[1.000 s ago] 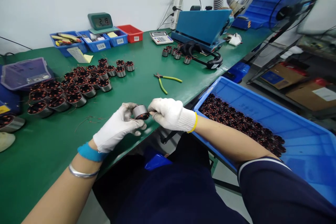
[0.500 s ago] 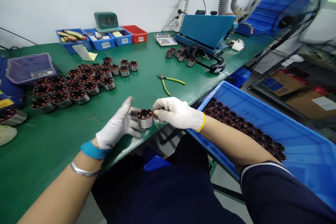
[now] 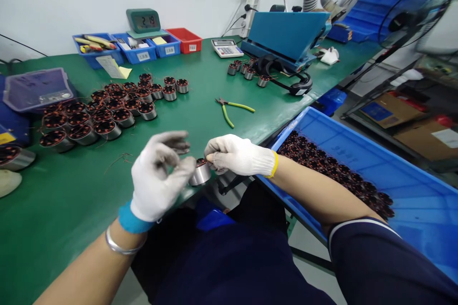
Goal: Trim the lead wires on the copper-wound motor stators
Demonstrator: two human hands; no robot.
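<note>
A motor stator [image 3: 200, 174], a silver ring with copper windings inside, is at the front edge of the green table. My right hand [image 3: 238, 155], in a white knit glove with a yellow cuff, has its fingers pinched at the stator's upper right rim. Whether they grip the rim or its thin copper leads is hidden. My left hand [image 3: 161, 171], gloved in white, hovers at the stator's left side with thumb and fingers curved but apart. Its thumb tip overlaps the stator's edge in view; contact cannot be told.
Several stators [image 3: 107, 109] stand grouped at left, and more sit by the blue machine [image 3: 286, 38]. Green-handled pliers [image 3: 229, 108] lie opened mid-table. Loose wire scraps [image 3: 119, 159] lie left of my hands. A blue bin [image 3: 404, 176] at right holds rows of stators.
My left hand has risen and turned, its fingers leaving the stator's side to hover above and left of it. The right hand keeps its pinch; the stator has shifted slightly down and right.
</note>
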